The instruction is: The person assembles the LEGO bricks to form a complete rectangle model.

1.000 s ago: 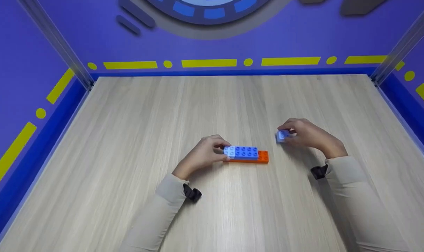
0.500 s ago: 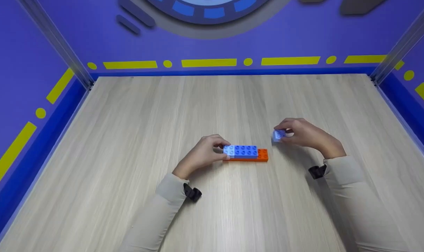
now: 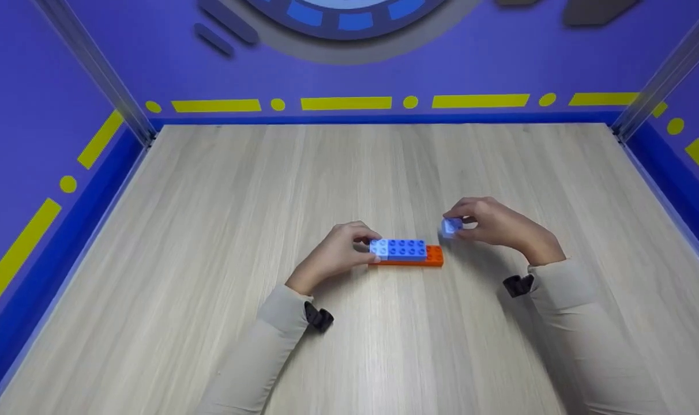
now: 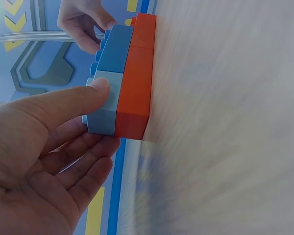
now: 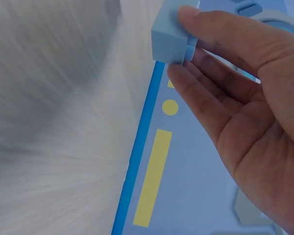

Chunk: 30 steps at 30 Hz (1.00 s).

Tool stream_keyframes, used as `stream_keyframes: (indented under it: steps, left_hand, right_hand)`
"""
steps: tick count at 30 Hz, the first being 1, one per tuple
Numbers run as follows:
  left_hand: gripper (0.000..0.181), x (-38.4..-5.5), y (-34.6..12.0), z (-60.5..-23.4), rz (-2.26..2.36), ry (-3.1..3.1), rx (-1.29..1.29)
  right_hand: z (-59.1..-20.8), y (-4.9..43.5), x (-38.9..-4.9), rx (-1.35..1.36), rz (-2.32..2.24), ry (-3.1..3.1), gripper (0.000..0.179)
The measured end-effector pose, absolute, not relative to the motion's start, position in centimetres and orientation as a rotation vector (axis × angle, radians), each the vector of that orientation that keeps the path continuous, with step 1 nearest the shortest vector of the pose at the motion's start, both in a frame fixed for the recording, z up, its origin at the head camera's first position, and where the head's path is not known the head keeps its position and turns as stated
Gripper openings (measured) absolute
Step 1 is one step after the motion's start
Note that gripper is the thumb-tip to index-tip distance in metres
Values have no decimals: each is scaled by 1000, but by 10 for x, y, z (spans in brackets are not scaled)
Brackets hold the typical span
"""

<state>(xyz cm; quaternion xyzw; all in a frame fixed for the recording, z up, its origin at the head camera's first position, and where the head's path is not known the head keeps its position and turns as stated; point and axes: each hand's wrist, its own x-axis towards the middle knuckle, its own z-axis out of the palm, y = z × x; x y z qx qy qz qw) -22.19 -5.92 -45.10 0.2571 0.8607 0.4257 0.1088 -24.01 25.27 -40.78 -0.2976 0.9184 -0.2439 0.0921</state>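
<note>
An orange base of toy building bricks [image 3: 434, 256] lies on the table, with a seam across its side in the left wrist view. On top of it sit a light blue brick [image 4: 107, 105] at the left end and a longer blue brick [image 3: 407, 248] beside it; studs at the right end are bare. My left hand [image 3: 338, 251] pinches the light blue brick at that left end between thumb and fingers. Off the base's right end, my right hand [image 3: 496, 226] pinches a second light blue brick [image 5: 171, 36], held above the table.
The wood-grain table [image 3: 269, 184] spreads around the bricks. Blue printed panels [image 3: 355, 75] wall it in at the back and both sides, with metal posts [image 3: 98, 75] at the rear corners. Black wrist bands [image 3: 319, 317] sit over both sleeves.
My right hand has moved left with its light blue brick, closer to the bare end of the orange base. My left hand has kept its hold and hardly moved.
</note>
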Motion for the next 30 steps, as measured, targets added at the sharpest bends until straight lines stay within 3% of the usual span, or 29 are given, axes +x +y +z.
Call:
stream_keyframes:
  steps: [30]
  left_hand:
    - [34, -221, -58, -450, 1247, 2512, 691]
  right_hand:
    - [-406, 231, -228, -992, -692, 2655, 29]
